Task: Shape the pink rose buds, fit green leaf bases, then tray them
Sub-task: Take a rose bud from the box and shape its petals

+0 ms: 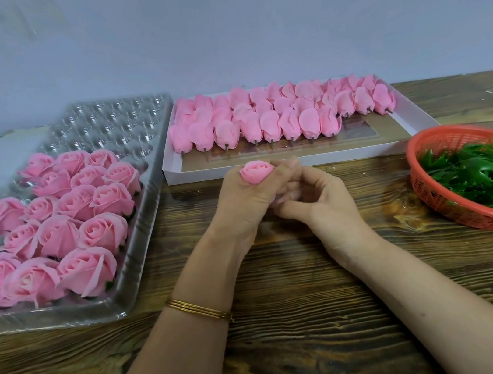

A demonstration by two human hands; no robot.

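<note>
left hand [241,202]: fingers clamped on rose bud [257,175]
right hand [321,204]: fingers curled beneath, grip unclear
left: tray [121,125], roses [64,236]
behind: box [345,152], buds [261,120]
right: basket [453,210], leaves [486,176]

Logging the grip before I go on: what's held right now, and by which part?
The left hand grips a pink rose bud round its lower half, the top poking out. The right hand curls in beside it; its hold, if any, is hidden.

1 clear tray [108,127] w/ approx 17 finished roses [76,202], 1 white box [298,159] w/ 30+ unshaped buds [271,125] (rows overlap), 1 lone bud [256,172] in the left hand [241,200], 1 red basket [427,188], leaf bases [486,173] too heaped to count.
</note>
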